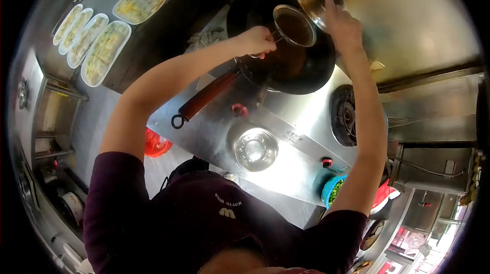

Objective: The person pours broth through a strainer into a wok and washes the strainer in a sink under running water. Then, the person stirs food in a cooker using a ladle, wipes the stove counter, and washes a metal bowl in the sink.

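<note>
My left hand (256, 42) is closed around the handle of a round mesh strainer (294, 26), which is held over a black wok (311, 77). Brown liquid or residue shows in the mesh; I cannot tell which. My right hand (344, 25) grips the rim of a metal bowl (314, 3), tilted just above and to the right of the strainer. The wok sits on the stove and has a reddish-brown handle (209, 94) pointing toward me. Its contents are dark and partly hidden by the strainer.
An empty metal bowl (256, 150) stands on the steel counter in front of me. Right of the wok is another burner (344, 114). Several white plates of food, one an oval plate (105, 54), stand at left. A blue container (333, 190) holds chopped greens; a red basket (156, 143) is lower left.
</note>
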`<state>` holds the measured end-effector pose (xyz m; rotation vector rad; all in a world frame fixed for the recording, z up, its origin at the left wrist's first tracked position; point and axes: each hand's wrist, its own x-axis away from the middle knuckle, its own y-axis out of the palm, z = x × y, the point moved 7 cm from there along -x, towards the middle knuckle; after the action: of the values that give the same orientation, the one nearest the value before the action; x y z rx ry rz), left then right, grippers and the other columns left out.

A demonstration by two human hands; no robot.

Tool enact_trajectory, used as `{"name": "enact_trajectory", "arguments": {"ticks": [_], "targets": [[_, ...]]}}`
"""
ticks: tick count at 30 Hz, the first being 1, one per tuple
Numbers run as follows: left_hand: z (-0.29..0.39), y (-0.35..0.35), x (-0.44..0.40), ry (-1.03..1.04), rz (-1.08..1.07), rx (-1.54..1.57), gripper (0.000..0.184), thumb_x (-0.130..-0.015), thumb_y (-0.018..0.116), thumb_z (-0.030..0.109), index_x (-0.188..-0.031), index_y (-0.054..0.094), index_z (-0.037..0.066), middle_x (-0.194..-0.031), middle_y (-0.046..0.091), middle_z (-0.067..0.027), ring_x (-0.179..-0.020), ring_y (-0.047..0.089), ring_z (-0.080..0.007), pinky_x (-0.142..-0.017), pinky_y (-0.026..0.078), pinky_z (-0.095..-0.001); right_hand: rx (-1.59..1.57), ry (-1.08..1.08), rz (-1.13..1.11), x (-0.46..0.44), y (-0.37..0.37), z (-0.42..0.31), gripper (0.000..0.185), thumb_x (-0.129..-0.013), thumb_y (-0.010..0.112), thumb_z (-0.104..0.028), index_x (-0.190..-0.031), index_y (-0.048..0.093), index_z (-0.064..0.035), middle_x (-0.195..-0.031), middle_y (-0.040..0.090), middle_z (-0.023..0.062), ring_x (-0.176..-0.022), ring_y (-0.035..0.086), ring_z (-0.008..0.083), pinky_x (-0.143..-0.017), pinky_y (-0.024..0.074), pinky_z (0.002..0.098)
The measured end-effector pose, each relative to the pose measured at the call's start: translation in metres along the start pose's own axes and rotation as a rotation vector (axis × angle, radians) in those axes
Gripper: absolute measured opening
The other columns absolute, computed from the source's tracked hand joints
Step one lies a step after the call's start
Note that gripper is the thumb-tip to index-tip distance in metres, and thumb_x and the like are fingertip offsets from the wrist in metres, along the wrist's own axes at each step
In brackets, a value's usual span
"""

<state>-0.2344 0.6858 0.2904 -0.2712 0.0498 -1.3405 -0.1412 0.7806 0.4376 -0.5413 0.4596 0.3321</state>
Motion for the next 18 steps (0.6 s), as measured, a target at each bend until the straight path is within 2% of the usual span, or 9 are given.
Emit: {"name": "enact_trajectory", "arguments": {"ticks": [2, 3, 6, 8, 10, 12, 15, 16, 18], "targets": [[0.007, 0.002, 0.005, 0.002, 0.014, 0.034, 0.018, -0.076, 0.059, 0.015, -0.078, 0.051, -0.001, -0.061, 0.05, -0.0044, -0.045, 0.05, -0.012, -0.043, 0.04, -0.0254, 0.053, 0.061, 0.116, 0.005, -0.006, 0.021, 0.033, -0.075, 0.054, -0.018, -0.107, 0.047, -0.0116, -0.067, 0.054, -0.0011, -0.052, 0.055, 0.0117, -0.041, 0.0458, 0.0254], [0.009, 0.002, 0.008, 0.005, 0.025, 0.039, 0.017, -0.076, 0.059, 0.015, -0.077, 0.051, 0.0, -0.061, 0.05, -0.004, -0.045, 0.049, -0.0117, -0.043, 0.039, -0.025, 0.062, 0.179, 0.092, 0.006, -0.014, 0.033, 0.03, -0.076, 0.053, -0.018, -0.104, 0.049, -0.0109, -0.064, 0.056, 0.0015, -0.047, 0.055, 0.0154, -0.041, 0.0456, 0.0274], [0.018, 0.003, 0.017, 0.017, 0.056, 0.035, 0.017, -0.077, 0.059, 0.016, -0.077, 0.052, 0.001, -0.06, 0.049, -0.0029, -0.045, 0.048, -0.0103, -0.043, 0.038, -0.0241, -0.153, 0.492, 0.203, 0.021, -0.039, 0.065, 0.025, -0.076, 0.051, -0.016, -0.1, 0.051, -0.0091, -0.062, 0.058, 0.0053, -0.046, 0.056, 0.0213, -0.04, 0.0451, 0.0319], [0.031, 0.004, 0.028, 0.025, 0.089, 0.021, 0.017, -0.077, 0.059, 0.017, -0.077, 0.052, 0.001, -0.06, 0.049, -0.0026, -0.045, 0.047, -0.0095, -0.043, 0.038, -0.0238, -0.189, 0.538, 0.285, 0.055, -0.019, 0.087, 0.02, -0.075, 0.051, -0.017, -0.09, 0.051, -0.0021, -0.062, 0.058, 0.0144, -0.049, 0.057, 0.0274, -0.04, 0.0424, 0.0375], [0.032, 0.005, 0.035, 0.01, 0.102, 0.034, 0.018, -0.077, 0.059, 0.018, -0.077, 0.051, 0.002, -0.058, 0.048, -0.0009, -0.045, 0.047, -0.0082, -0.043, 0.036, -0.0228, -0.249, 0.777, 0.311, 0.097, 0.0, 0.105, 0.02, -0.075, 0.051, -0.016, -0.084, 0.05, 0.0017, -0.059, 0.056, 0.0164, -0.047, 0.056, 0.0265, -0.039, 0.0407, 0.0381], [0.039, 0.007, 0.044, 0.006, 0.132, 0.036, 0.018, -0.077, 0.059, 0.018, -0.077, 0.051, 0.002, -0.058, 0.048, 0.0, -0.045, 0.047, -0.0077, -0.043, 0.035, -0.0221, -0.683, 1.088, 0.168, 0.161, 0.052, 0.115, 0.017, -0.075, 0.05, -0.013, -0.079, 0.048, 0.0027, -0.06, 0.053, 0.0144, -0.044, 0.052, 0.0218, -0.038, 0.0379, 0.0359], [0.036, 0.01, 0.047, -0.001, 0.181, 0.028, 0.019, -0.078, 0.058, 0.019, -0.08, 0.05, 0.002, -0.058, 0.048, 0.0011, -0.045, 0.046, -0.0071, -0.043, 0.034, -0.0207, -1.384, 1.602, 0.19, 0.219, 0.064, 0.093, 0.009, -0.074, 0.051, -0.006, -0.075, 0.046, 0.0014, -0.058, 0.046, 0.0071, -0.041, 0.042, 0.0144, -0.035, 0.0301, 0.03], [0.037, 0.011, 0.049, 0.0, 0.195, 0.032, 0.019, -0.078, 0.058, 0.019, -0.08, 0.05, 0.002, -0.058, 0.048, 0.0011, -0.045, 0.045, -0.0068, -0.043, 0.034, -0.0205, -1.557, 1.765, 0.203, 0.238, 0.059, 0.08, 0.007, -0.073, 0.051, -0.003, -0.074, 0.045, 0.0005, -0.056, 0.043, 0.0047, -0.04, 0.038, 0.0125, -0.034, 0.0269, 0.0279], [0.042, 0.011, 0.055, -0.01, 0.214, 0.039, 0.019, -0.078, 0.059, 0.019, -0.081, 0.05, 0.002, -0.058, 0.048, 0.0013, -0.045, 0.045, -0.0064, -0.042, 0.034, -0.0203, -1.662, 1.89, 0.082, 0.27, 0.046, 0.063, 0.007, -0.075, 0.052, -0.003, -0.074, 0.045, -0.0007, -0.053, 0.041, 0.0038, -0.039, 0.035, 0.0116, -0.035, 0.0246, 0.0256]]}}
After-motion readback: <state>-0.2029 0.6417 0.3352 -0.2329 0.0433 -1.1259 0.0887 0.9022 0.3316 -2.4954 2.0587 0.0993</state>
